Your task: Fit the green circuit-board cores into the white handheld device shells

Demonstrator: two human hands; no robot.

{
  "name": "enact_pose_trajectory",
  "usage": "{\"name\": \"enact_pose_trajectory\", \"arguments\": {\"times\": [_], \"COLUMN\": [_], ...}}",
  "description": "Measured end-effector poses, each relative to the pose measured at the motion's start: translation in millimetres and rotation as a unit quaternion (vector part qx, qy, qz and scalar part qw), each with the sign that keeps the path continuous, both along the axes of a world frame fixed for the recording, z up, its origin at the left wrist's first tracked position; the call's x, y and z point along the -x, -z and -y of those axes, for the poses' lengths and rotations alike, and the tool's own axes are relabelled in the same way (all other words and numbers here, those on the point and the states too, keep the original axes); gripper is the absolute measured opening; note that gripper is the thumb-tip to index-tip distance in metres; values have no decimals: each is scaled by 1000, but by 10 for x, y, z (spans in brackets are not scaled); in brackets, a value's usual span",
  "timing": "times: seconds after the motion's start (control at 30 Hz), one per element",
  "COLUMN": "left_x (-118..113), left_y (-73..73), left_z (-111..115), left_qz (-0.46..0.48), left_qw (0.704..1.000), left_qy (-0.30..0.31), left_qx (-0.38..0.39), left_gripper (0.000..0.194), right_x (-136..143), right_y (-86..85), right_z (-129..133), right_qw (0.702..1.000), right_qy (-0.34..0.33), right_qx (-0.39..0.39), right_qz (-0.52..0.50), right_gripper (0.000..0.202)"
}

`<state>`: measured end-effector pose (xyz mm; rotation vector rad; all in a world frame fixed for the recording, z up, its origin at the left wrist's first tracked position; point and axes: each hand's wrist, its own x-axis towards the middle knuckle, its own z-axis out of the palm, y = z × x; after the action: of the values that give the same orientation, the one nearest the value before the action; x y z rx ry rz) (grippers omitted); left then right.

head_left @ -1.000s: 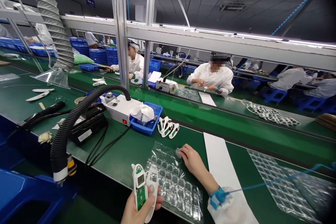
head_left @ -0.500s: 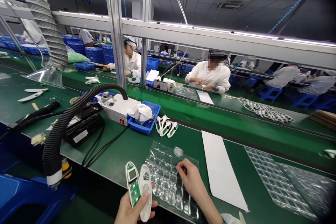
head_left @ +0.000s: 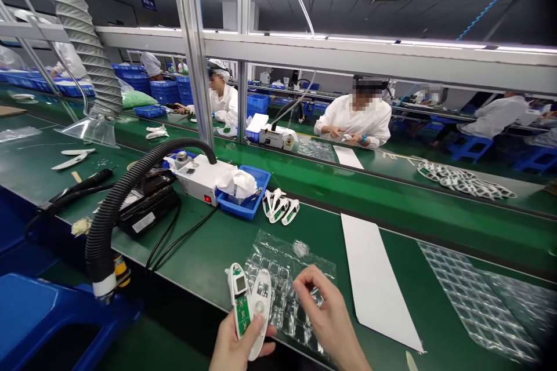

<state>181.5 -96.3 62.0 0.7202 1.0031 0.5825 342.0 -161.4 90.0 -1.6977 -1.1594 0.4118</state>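
My left hand [head_left: 243, 339] holds an opened white device at the bottom centre. One half is a shell with a green circuit board [head_left: 242, 307] and a small dark screen; the other is a white cover [head_left: 262, 310] pressed under my thumb. To its right, my right hand [head_left: 324, 307] hovers over a clear plastic sheet of square pockets [head_left: 282, 266], thumb and index fingertips pinched together. Whatever is between them, if anything, is too small to make out. A small pile of clear pieces [head_left: 300, 248] lies on the sheet's upper part.
White device parts [head_left: 281, 207] lie beside a blue tray [head_left: 243, 208]. Left of it stand a white box [head_left: 195, 179] and a black hose [head_left: 104, 214]. A white card [head_left: 378, 278] and another pocketed sheet [head_left: 478, 301] lie right. A co-worker [head_left: 357, 116] sits across the green belt.
The camera view has shifted, moving the bench scene slightly right. My right hand has drawn nearer to the device in my left hand, its fingertips still pinched.
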Motion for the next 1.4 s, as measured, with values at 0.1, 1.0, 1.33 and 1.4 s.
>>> {"name": "enact_pose_trajectory", "arguments": {"times": [0.1,1.0,1.33,1.4], "left_x": [-59,-100,44,93], "left_y": [34,142,248,264], "left_z": [44,115,129,116], "left_qz": [3,-5,3,18], "left_qw": [1000,999,989,983], "left_qy": [10,-8,-34,-49], "left_qx": [-25,-48,-144,-177], "left_gripper": [61,64,62,59], "right_x": [168,307,560,696], "right_y": [-10,218,283,319], "right_z": [-72,-127,-192,-219], "right_qw": [999,995,979,961], "right_qy": [-42,-13,6,-27], "right_qx": [15,93,15,-8], "right_qz": [21,19,-203,-275], "right_gripper": [25,15,21,26]}}
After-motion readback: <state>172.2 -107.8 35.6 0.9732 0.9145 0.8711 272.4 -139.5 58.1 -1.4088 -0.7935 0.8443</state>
